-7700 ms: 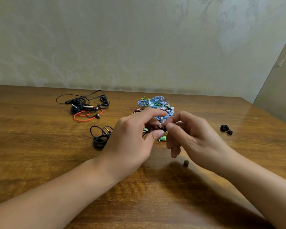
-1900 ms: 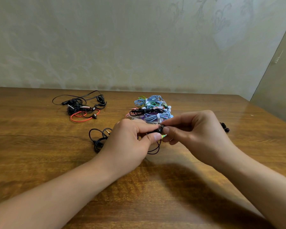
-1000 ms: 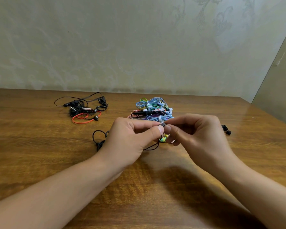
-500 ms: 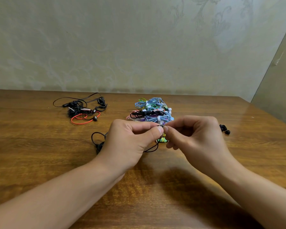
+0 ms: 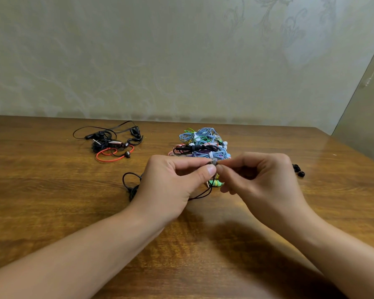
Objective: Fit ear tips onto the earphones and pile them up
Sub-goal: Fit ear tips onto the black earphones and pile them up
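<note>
Just above the glossy brown wooden table [image 5: 52, 212], both hands meet fingertip to fingertip. The left hand [image 5: 171, 186] pinches a small black earbud [image 5: 213, 162] between thumb and forefinger, its thin black cable [image 5: 200, 196] looping down beneath and trailing off to a coil [image 5: 131, 186] lying just left of that hand. The right hand [image 5: 259, 182] pinches in from the other side, thumb and forefinger closed on something tiny at the bud's nose, presumably the ear tip, though it's too hidden to say for sure.

Here's the risk as I see it: a soft tip pushed on crooked could fold or pop off and roll away across that slick tabletop. A tug on the trailing cable could also drag the coil and spoil the alignment.

Just behind the fingers peeks a green earbud [image 5: 217, 183], close enough to get knocked. Off to the right, partly hidden by the right hand, sit a few loose black ear tips [image 5: 300, 172], well within reach. Farther back, touching nothing in hand, rises the colourful pile of blue, green, purple and black bundled earphones [image 5: 201, 145]. Far left lies a separate tangle of black and red-orange corded earphones [image 5: 112, 143], and beyond everything the pale patterned wall [image 5: 181, 61].
</note>
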